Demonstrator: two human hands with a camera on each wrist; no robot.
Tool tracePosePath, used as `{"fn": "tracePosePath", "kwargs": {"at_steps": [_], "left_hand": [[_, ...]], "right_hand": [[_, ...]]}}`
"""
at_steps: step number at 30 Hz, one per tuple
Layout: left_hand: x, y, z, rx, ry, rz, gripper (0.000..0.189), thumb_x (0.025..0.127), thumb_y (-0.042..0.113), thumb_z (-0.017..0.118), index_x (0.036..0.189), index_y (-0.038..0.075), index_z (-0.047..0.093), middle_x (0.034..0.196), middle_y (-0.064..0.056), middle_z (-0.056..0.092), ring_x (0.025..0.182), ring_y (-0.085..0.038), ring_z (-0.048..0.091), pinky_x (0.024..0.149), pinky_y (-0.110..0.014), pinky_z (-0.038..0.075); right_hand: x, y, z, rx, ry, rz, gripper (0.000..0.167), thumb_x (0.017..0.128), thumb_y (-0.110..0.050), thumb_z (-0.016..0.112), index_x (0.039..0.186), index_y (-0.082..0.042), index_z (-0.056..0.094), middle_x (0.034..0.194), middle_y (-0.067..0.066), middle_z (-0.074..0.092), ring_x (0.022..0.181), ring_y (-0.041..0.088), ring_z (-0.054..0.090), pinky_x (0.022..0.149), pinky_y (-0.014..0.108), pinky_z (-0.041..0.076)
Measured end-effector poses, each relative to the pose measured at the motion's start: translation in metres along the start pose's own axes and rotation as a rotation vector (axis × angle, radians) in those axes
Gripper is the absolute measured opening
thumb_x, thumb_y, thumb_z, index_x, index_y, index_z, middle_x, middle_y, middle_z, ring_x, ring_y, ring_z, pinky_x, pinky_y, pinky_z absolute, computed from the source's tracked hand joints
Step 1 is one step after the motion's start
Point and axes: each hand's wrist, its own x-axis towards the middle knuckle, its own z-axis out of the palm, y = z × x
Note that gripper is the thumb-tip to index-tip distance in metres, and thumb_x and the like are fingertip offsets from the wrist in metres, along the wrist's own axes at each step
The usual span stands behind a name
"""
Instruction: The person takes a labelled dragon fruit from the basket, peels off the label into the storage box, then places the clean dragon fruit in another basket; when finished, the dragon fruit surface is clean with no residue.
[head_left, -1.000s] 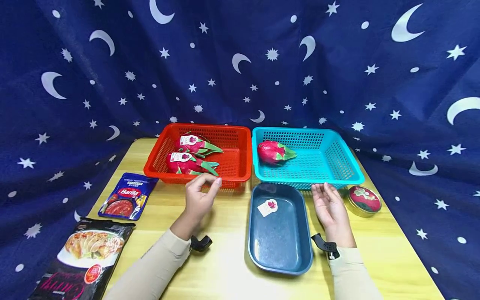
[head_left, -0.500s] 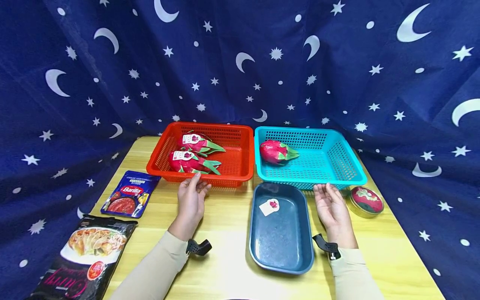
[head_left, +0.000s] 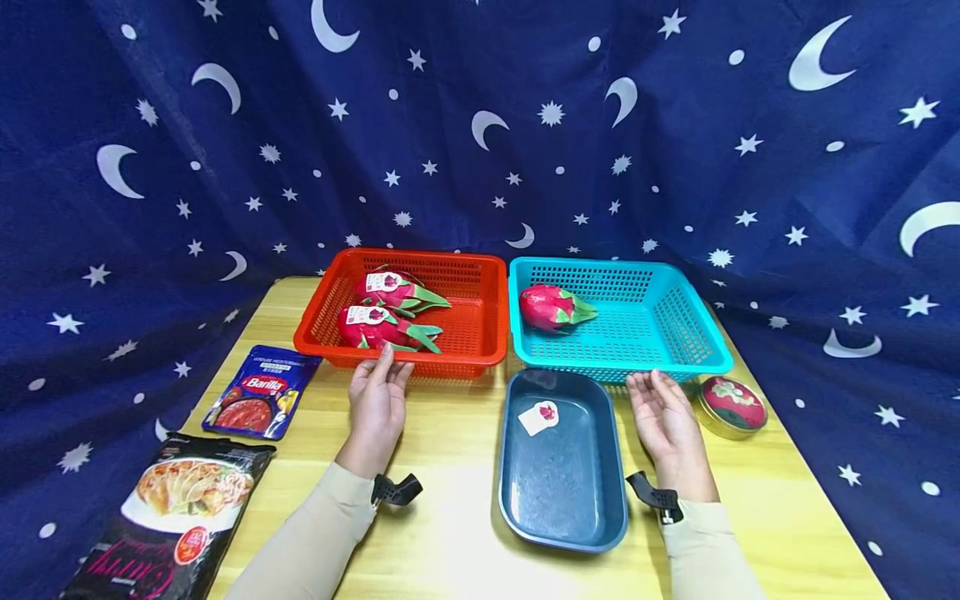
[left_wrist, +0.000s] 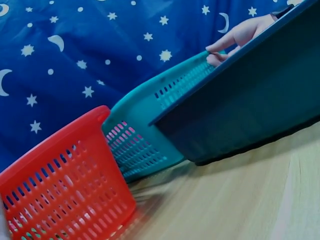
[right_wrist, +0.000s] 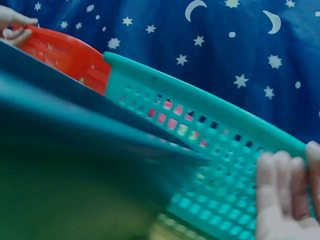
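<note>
In the head view, my left hand (head_left: 377,408) holds the front rim of the red basket (head_left: 472,360), thumb over the rim and fingers against the outside. Two dragon fruits (head_left: 405,292) with white labels lie in this basket. My right hand (head_left: 667,421) holds the front rim of the teal basket (head_left: 660,312), thumb at the rim; in the right wrist view its fingers (right_wrist: 270,182) lie along the perforated wall. One dragon fruit (head_left: 551,308) without a visible label lies at the left in the teal basket.
A dark blue tray (head_left: 562,500) stands between my forearms, with a dragon fruit label (head_left: 538,417) inside. A round tin (head_left: 731,407) stands beside my right hand. A Barilla pouch (head_left: 262,392) and a black curry packet (head_left: 176,508) lie at the left. A starry curtain (head_left: 480,192) hangs behind.
My left hand has turned and moved slightly left, from thumb and forefinger bent together before the red basket to its front rim. The right hand stays at the teal basket. The fruits keep their places.
</note>
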Motion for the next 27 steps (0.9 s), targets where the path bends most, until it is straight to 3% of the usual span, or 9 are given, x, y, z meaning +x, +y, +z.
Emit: {"fn": "tracePosePath", "kwargs": {"at_steps": [6,11,15,17,19,21,25,27], "left_hand": [[0.002,-0.002,-0.004,0.011,-0.038,0.004,0.019,0.099,0.005,0.073,0.096,0.004,0.055,0.095,-0.009,0.062,0.077,-0.02,0.065,0.077,-0.03,0.061],[0.003,-0.002,-0.006,0.01,-0.037,0.004,0.017,0.1,0.004,0.071,0.097,0.004,0.055,0.097,-0.009,0.063,0.077,-0.019,0.065,0.076,-0.03,0.061],[0.004,-0.002,-0.006,0.012,-0.046,0.019,0.015,0.101,0.004,0.071,0.099,0.003,0.056,0.098,-0.009,0.063,0.078,-0.019,0.066,0.076,-0.03,0.061],[0.005,-0.002,-0.006,0.011,-0.054,0.015,0.015,0.1,0.004,0.071,0.1,0.003,0.056,0.098,-0.009,0.063,0.079,-0.02,0.066,0.078,-0.03,0.061],[0.005,-0.002,-0.006,0.009,-0.06,0.004,0.015,0.1,0.004,0.072,0.101,0.003,0.056,0.098,-0.009,0.063,0.08,-0.02,0.066,0.08,-0.031,0.061],[0.006,-0.003,-0.007,0.008,-0.061,-0.003,0.016,0.1,0.005,0.072,0.102,0.003,0.056,0.097,-0.009,0.063,0.081,-0.02,0.066,0.081,-0.032,0.061],[0.007,-0.003,-0.008,0.015,-0.055,0.002,0.018,0.099,0.005,0.073,0.102,0.003,0.055,0.097,-0.009,0.062,0.08,-0.02,0.066,0.081,-0.032,0.061],[0.006,-0.003,-0.009,0.017,-0.051,0.003,0.019,0.098,0.005,0.074,0.101,0.003,0.056,0.097,-0.01,0.063,0.079,-0.02,0.067,0.08,-0.031,0.061]], "right_hand": [[-0.013,-0.013,0.004,-0.19,0.078,-0.001,0.022,0.106,0.01,0.051,0.097,0.006,0.071,0.092,0.019,0.072,0.091,0.029,0.073,0.097,0.037,0.056],[-0.024,-0.019,0.012,-0.378,0.141,-0.006,0.018,0.106,0.007,0.055,0.098,0.004,0.071,0.091,0.014,0.071,0.087,0.025,0.073,0.086,0.034,0.059],[-0.03,-0.013,0.031,-0.671,0.19,-0.081,0.006,0.105,-0.002,0.064,0.102,0.001,0.069,0.09,0.009,0.072,0.082,0.02,0.072,0.073,0.029,0.059],[-0.032,-0.007,0.047,-0.847,0.167,-0.101,0.007,0.104,-0.005,0.067,0.105,0.002,0.067,0.091,0.006,0.072,0.083,0.018,0.071,0.07,0.027,0.058],[-0.034,0.0,0.067,-1.019,0.086,-0.102,0.014,0.104,-0.007,0.068,0.109,0.006,0.065,0.094,0.008,0.071,0.084,0.019,0.071,0.07,0.028,0.059],[-0.032,0.01,0.09,-1.155,-0.05,-0.079,0.022,0.105,-0.007,0.067,0.115,0.011,0.062,0.099,0.013,0.07,0.087,0.02,0.071,0.074,0.031,0.059],[-0.018,0.035,0.137,-1.325,-0.359,0.018,0.029,0.104,-0.006,0.066,0.124,0.014,0.06,0.111,0.025,0.068,0.092,0.025,0.073,0.085,0.039,0.06],[-0.006,0.053,0.157,-1.4,-0.488,0.065,0.031,0.103,-0.008,0.069,0.126,0.011,0.062,0.113,0.023,0.069,0.094,0.024,0.072,0.088,0.039,0.059]]}}
